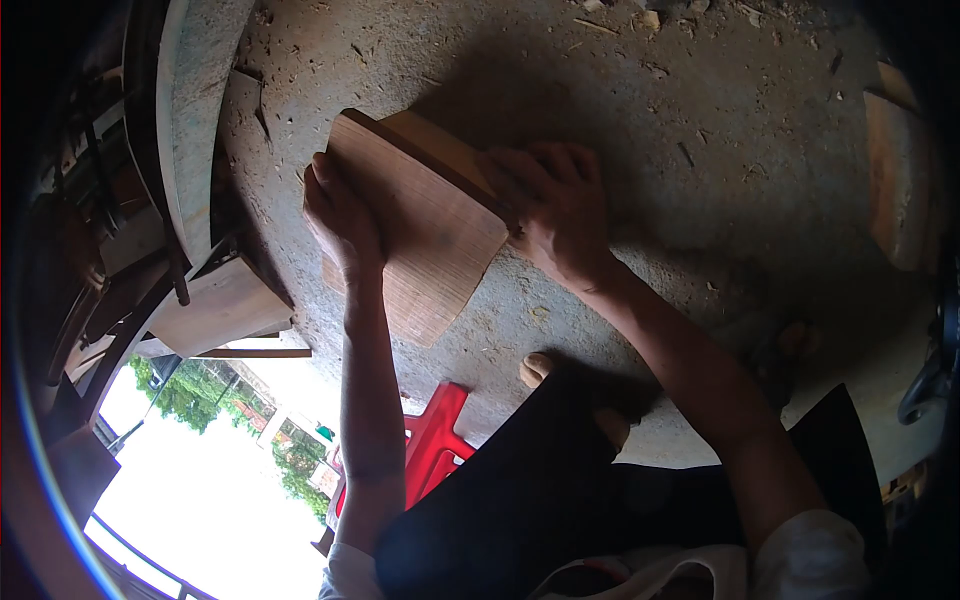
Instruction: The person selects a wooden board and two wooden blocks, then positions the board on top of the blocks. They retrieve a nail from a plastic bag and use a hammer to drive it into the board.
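Note:
A brown wooden board (440, 240) with rounded corners is held tilted above the concrete floor, between my two hands. My left hand (345, 220) grips its left side, the fingers curled at the edge and the palm against the broad face. On the other side, my right hand (560, 210) closes around the right edge near a corner, with part of the fingers in shadow. Behind the board's dark upper edge shows a lighter wood surface (430, 135).
Wood chips and shavings lie scattered over the concrete floor (680, 90). A red plastic stool (437, 440) stands near my legs. Wooden pieces, among them a flat panel (220, 308), are piled at the left. Another plank (895, 180) lies at the far right.

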Demonstrator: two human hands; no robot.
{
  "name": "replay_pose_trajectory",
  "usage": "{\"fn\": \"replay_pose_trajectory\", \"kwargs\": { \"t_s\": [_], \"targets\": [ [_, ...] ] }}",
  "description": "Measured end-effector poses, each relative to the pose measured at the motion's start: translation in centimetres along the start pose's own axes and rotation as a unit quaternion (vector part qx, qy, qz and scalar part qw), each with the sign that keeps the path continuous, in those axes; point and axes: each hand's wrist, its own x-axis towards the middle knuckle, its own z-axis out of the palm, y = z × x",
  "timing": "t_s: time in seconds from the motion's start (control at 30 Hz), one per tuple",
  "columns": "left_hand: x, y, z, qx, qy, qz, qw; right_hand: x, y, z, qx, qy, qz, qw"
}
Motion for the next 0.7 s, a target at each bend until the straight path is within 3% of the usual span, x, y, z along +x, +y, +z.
{"fn": "replay_pose_trajectory", "kwargs": {
  "t_s": [0.23,0.43,0.7],
  "targets": [
    [0.4,-1.3,0.3,0.017,0.001,-0.001,1.0,-0.1,-0.4,-0.8,-0.048,-0.041,0.003,0.998],
    [0.2,-0.5,0.0,0.024,-0.018,-0.032,0.999,-1.9,0.3,-2.5,-0.027,0.016,0.011,0.999],
    [0.1,-0.4,0.1,-0.001,0.003,0.038,0.999,-2.3,0.4,-3.5,0.038,0.036,0.039,0.998]
  ]
}}
